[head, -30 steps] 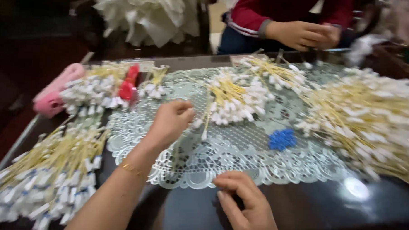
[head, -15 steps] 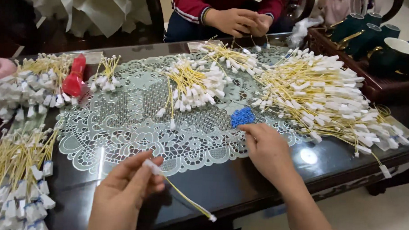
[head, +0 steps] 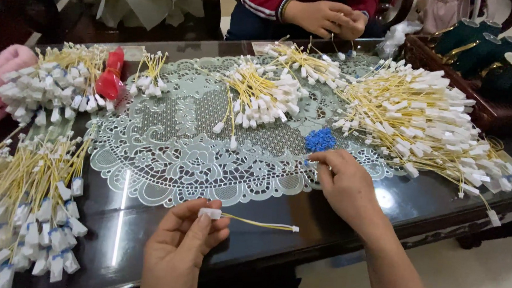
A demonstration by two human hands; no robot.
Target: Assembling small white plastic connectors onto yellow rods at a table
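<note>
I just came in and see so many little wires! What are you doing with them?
The left hand holds one yellow wire by its white plug, near the table's front edge. The right hand reaches to the small pile of blue pieces on the lace mat, fingertips at its edge. Heaps of the same wires lie all around. Across the table, another person's hands work on a wire too.

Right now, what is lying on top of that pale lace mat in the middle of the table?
On the lace mat lie a pile of yellow wires with white plugs, a smaller bunch and a heap of small blue pieces. The right hand reaches there, hiding its edge.
</note>
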